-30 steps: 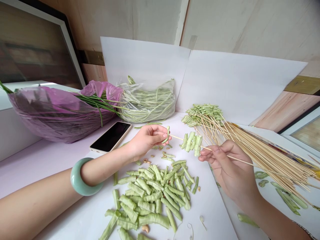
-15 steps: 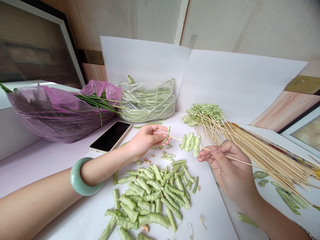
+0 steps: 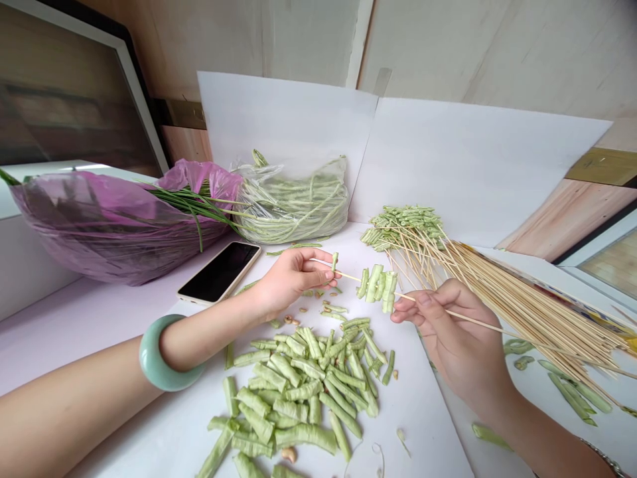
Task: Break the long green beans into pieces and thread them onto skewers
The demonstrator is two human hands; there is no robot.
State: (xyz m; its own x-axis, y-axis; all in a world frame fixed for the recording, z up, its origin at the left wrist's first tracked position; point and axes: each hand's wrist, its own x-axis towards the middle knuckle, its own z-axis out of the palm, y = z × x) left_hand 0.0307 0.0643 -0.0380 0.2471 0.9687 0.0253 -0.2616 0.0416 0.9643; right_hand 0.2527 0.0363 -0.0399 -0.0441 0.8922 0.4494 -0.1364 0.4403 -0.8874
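My right hand [image 3: 455, 332] is closed round a thin wooden skewer [image 3: 478, 320], thumb on top. Several short green bean pieces [image 3: 377, 287] sit side by side across the skewer, just left of my right fingertips. At the skewer's left end, my left hand [image 3: 293, 279] pinches one small bean piece [image 3: 335, 261] between thumb and fingers. The skewer's tip meets that piece; whether it has pierced through I cannot tell. Below both hands lies a loose pile of cut bean pieces [image 3: 303, 392] on the white surface.
A phone [image 3: 219, 272] lies at the left, before a purple bag [image 3: 124, 226] of green stalks and a clear bag [image 3: 298, 199] of long beans. Filled bean skewers [image 3: 408, 226] lie at the back right, beside bare skewers [image 3: 537, 305]. White boards [image 3: 478, 166] stand behind.
The bean piece in my left fingers has turned slightly more upright at the skewer's tip. Both hands otherwise keep nearly the same place.
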